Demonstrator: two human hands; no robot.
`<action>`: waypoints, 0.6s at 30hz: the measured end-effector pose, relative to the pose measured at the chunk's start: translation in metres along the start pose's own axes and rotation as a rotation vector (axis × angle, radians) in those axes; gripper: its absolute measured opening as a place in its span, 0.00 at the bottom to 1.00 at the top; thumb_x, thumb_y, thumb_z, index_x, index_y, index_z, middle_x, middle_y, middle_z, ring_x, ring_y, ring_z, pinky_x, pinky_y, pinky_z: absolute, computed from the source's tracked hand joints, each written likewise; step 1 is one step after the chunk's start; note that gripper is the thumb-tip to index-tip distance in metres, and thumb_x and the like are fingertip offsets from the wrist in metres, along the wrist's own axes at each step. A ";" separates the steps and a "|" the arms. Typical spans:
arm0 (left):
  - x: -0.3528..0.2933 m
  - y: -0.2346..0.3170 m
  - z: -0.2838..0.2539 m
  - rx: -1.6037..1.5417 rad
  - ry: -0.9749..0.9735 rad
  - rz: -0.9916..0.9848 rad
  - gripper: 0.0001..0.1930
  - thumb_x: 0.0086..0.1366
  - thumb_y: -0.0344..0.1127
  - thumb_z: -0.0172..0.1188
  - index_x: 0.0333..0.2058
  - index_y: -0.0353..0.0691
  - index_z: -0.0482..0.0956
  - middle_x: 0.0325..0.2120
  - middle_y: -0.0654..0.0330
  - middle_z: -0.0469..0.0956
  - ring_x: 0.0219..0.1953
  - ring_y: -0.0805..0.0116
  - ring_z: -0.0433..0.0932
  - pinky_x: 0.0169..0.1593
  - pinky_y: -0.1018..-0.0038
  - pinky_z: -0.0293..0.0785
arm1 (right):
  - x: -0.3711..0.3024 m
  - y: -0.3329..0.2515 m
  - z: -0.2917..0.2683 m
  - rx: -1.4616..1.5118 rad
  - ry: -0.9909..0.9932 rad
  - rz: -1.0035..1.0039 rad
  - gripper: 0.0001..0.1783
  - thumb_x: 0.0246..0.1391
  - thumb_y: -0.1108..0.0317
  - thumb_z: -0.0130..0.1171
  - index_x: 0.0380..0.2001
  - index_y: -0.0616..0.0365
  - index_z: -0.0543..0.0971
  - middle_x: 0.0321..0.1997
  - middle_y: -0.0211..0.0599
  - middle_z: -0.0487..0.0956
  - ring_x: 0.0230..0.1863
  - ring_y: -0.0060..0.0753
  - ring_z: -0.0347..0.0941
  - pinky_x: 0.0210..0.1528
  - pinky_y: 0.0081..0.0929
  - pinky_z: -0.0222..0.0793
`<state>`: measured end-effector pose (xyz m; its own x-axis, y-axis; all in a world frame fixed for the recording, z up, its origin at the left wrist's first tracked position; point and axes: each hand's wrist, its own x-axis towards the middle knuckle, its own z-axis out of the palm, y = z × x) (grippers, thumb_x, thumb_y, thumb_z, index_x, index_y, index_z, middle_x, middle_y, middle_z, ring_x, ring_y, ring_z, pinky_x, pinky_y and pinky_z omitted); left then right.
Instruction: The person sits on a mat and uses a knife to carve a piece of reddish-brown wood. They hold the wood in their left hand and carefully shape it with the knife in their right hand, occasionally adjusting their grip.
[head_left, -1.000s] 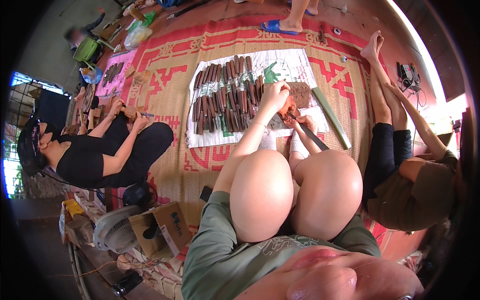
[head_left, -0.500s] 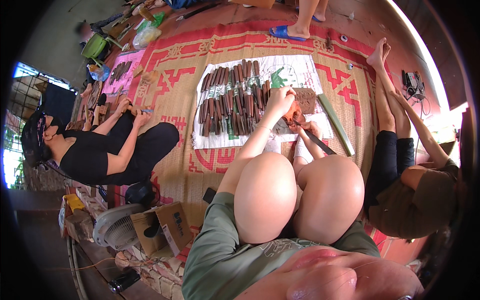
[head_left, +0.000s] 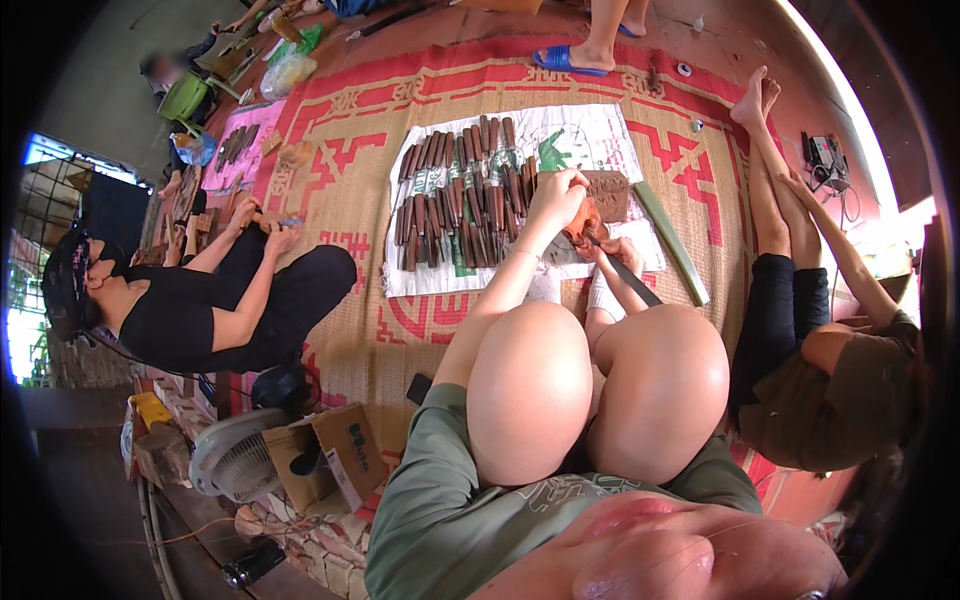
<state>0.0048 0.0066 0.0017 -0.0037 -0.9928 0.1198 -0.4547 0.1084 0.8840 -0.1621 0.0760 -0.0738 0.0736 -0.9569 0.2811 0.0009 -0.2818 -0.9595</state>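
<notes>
My left hand (head_left: 560, 197) is closed at the upper end of a small orange-brown wooden piece (head_left: 584, 214), its fingers bent together. Below it, my right hand (head_left: 622, 251) is closed around a long dark flat strip (head_left: 634, 283), whose upper end meets the orange-brown piece. The strip slants down toward my right knee. Just beyond the piece lies a brown carved wooden block (head_left: 608, 192). Several rows of dark-handled carving tools (head_left: 462, 190) cover the white sheet (head_left: 400, 284) left of my hands.
A pale green strip (head_left: 670, 240) lies right of the sheet on the patterned mat (head_left: 340, 200). One co-worker (head_left: 200, 310) sits at left handling a small piece; another person (head_left: 840, 390) sits at right, legs stretched out. A fan (head_left: 235, 455) and cardboard box (head_left: 325, 460) stand lower left.
My left hand has shifted very slightly left and up, and my right hand slightly up with the dark strip. The whole view has shifted a little; the tools on the sheet stay in place.
</notes>
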 end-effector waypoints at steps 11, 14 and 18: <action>0.001 0.000 0.005 -0.002 0.003 0.056 0.10 0.54 0.32 0.49 0.31 0.36 0.77 0.24 0.51 0.77 0.28 0.58 0.77 0.34 0.69 0.71 | -0.001 -0.004 -0.001 0.095 0.002 0.042 0.08 0.49 0.80 0.58 0.24 0.66 0.68 0.31 0.38 0.76 0.30 0.20 0.72 0.34 0.17 0.69; 0.003 -0.002 0.004 0.004 0.027 0.075 0.10 0.54 0.33 0.50 0.31 0.35 0.77 0.22 0.52 0.77 0.26 0.58 0.77 0.33 0.69 0.71 | 0.002 -0.007 0.000 0.109 -0.002 0.058 0.08 0.49 0.80 0.58 0.24 0.66 0.68 0.31 0.38 0.76 0.30 0.20 0.72 0.34 0.17 0.69; -0.001 0.002 -0.004 0.017 -0.052 -0.078 0.11 0.54 0.32 0.49 0.32 0.33 0.76 0.29 0.52 0.79 0.33 0.62 0.78 0.39 0.72 0.71 | -0.006 -0.001 0.004 0.137 0.007 0.044 0.08 0.49 0.81 0.58 0.24 0.66 0.69 0.31 0.40 0.76 0.30 0.22 0.73 0.34 0.18 0.70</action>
<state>0.0074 0.0083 0.0045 -0.0140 -0.9995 0.0270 -0.4702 0.0304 0.8820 -0.1582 0.0822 -0.0744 0.0697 -0.9687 0.2384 0.1342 -0.2277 -0.9644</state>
